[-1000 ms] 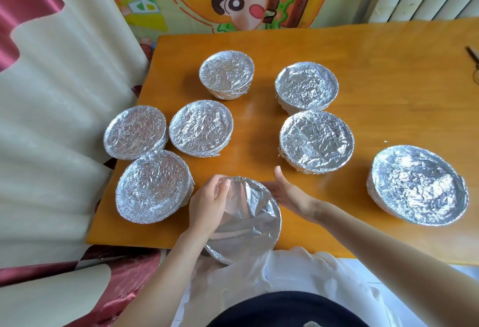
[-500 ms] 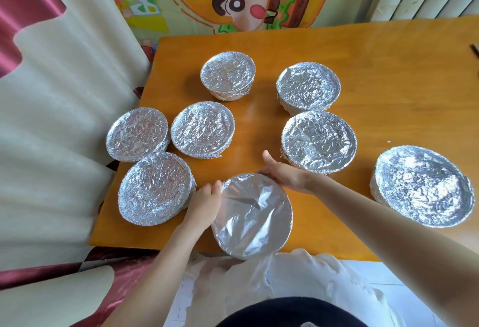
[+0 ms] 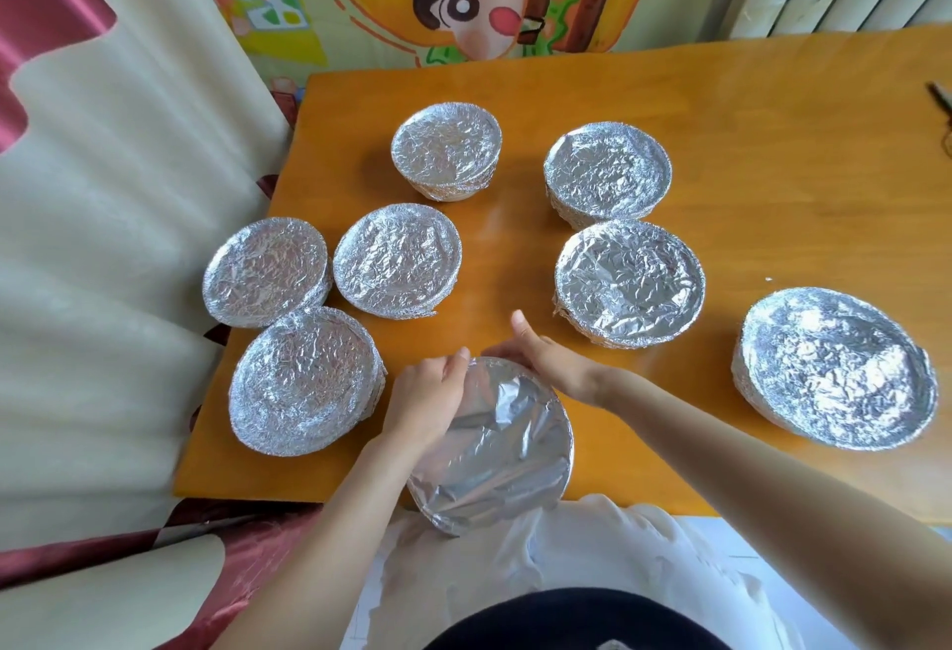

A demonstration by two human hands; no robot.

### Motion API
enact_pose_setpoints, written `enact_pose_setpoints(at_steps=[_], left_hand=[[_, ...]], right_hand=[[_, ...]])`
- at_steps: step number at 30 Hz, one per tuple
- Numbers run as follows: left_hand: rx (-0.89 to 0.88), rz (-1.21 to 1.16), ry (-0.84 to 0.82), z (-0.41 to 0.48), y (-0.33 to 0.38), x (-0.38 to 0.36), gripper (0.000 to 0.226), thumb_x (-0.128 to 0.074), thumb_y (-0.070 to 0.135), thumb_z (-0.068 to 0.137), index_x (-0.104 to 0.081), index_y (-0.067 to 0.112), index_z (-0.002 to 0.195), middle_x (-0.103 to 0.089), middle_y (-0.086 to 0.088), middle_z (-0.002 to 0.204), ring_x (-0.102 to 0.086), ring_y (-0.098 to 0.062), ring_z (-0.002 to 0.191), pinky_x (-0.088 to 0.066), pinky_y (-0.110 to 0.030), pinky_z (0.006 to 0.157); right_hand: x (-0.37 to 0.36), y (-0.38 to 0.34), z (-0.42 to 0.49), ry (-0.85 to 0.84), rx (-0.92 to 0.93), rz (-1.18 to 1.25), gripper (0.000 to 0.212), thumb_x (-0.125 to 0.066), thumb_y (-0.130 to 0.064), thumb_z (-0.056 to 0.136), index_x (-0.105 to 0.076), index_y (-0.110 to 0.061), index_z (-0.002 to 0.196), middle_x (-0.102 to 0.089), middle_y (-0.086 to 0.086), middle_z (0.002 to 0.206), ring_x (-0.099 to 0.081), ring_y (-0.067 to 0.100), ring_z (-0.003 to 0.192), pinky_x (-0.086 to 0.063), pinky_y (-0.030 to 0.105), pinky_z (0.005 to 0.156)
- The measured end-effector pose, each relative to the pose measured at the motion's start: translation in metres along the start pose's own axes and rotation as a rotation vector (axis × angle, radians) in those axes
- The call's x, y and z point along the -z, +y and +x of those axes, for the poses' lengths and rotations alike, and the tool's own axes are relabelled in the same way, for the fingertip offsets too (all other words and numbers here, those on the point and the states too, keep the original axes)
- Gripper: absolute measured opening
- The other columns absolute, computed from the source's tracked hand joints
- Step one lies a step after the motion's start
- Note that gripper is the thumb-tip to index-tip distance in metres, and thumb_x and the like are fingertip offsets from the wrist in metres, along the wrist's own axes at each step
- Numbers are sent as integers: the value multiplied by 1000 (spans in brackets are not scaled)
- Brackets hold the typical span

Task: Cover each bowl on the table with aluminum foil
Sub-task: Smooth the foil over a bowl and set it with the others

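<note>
bowl [image 3: 502, 459] at table [image 3: 772, 144] edge — left hand [image 3: 427, 399], right hand [image 3: 554, 366] on its rim

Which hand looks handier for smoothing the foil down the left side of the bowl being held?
Left, I'd judge. The left hand lies on the left rim of the bowl, fingers curled over its edge. The right hand holds the far rim and would have to cross over.
</note>
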State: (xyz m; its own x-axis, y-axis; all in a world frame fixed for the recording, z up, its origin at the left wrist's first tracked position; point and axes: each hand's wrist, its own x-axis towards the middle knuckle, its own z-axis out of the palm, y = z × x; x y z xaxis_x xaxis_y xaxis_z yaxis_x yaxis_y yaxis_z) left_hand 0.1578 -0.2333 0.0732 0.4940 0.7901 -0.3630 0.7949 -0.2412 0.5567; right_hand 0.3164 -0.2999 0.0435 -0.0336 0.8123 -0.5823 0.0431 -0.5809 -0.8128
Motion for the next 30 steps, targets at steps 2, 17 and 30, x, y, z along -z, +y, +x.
enact_pose_setpoints(at_steps=[2, 17, 30], left_hand=[[-16, 9, -3, -1, 1, 1, 51, -31, 40, 101, -49, 10, 64, -51, -6, 63, -48, -27, 69, -28, -35, 61], [-45, -14, 8, -6, -3, 0, 52, -30, 40, 100, -54, 6, 70, -58, -11, 67, -54, -25, 71, -37, -36, 66], [-31, -207, -71, 15, -32, 9, 26, -42, 21, 100, -62, 14, 115, -61, 6, 100, -56, -11, 95, -44, -25, 82]], right_hand=[[2, -1, -2, -44, -24, 0, 97, -5, -80, 71, -65, -21, 118, -67, 0, 118, -61, 14, 111, -39, 36, 106], [-5, 8, -17, -154, -109, 275, 86, 6, -65, 88, -61, -19, 115, -63, 6, 123, -59, 18, 114, -43, 29, 100], [-7, 23, -31, 162, -37, -73, 47, -28, -45, 101, -59, -10, 107, -58, -5, 101, -52, 10, 95, -41, 32, 93]])
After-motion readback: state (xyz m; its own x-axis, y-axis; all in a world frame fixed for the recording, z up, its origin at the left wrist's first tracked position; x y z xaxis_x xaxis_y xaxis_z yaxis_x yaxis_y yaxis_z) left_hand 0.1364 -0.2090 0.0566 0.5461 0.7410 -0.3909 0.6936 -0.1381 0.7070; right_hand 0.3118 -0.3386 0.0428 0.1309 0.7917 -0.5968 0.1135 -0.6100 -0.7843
